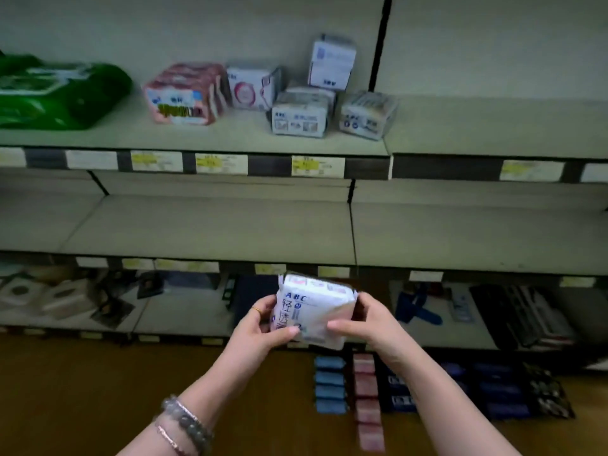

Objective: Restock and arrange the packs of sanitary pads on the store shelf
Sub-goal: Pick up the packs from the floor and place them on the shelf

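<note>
Gripping one white pad pack (312, 311) between left hand (260, 327) and right hand (365, 320), near the lower shelf edge (210, 258); grey-white packs (301, 116) sit far, upper shelf (197, 136).

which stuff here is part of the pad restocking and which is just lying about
Job:
ABC pack, held by left hand and right hand
stacked ABC packs and pink pack on upper shelf

Lying about:
green bag
dark goods, bottom shelf
</note>
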Demonstrator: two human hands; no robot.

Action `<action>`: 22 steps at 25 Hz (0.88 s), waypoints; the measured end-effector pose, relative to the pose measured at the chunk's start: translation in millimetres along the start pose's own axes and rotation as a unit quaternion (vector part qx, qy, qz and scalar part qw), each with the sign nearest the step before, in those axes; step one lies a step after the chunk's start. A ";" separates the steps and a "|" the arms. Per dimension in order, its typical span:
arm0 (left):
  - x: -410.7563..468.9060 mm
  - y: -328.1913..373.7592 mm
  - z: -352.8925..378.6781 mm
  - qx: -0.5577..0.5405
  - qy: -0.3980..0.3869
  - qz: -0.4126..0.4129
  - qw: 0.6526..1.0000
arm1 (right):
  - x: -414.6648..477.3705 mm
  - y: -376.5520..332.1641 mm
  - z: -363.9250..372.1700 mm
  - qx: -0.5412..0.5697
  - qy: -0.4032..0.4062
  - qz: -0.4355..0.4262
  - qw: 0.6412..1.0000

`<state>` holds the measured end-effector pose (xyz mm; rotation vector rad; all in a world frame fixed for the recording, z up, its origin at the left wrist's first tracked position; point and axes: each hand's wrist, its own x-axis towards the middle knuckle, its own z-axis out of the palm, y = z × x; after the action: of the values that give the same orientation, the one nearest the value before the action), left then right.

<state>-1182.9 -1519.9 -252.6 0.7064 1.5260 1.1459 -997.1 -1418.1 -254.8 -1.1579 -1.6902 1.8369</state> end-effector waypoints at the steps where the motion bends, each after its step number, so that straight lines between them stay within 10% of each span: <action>1: 10.1 -11.8 -2.9 0.004 -0.014 -0.012 1.000 | 6.5 8.8 0.6 -0.003 0.004 0.008 1.000; 22: 233.7 -358.2 -76.0 0.187 0.007 -0.073 0.980 | 220.1 335.6 83.8 -0.188 0.006 0.087 0.978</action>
<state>-1273.8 -1468.3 -674.2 0.8202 1.7967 0.7603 -1108.7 -1372.2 -646.6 -1.5051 -2.0473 1.6421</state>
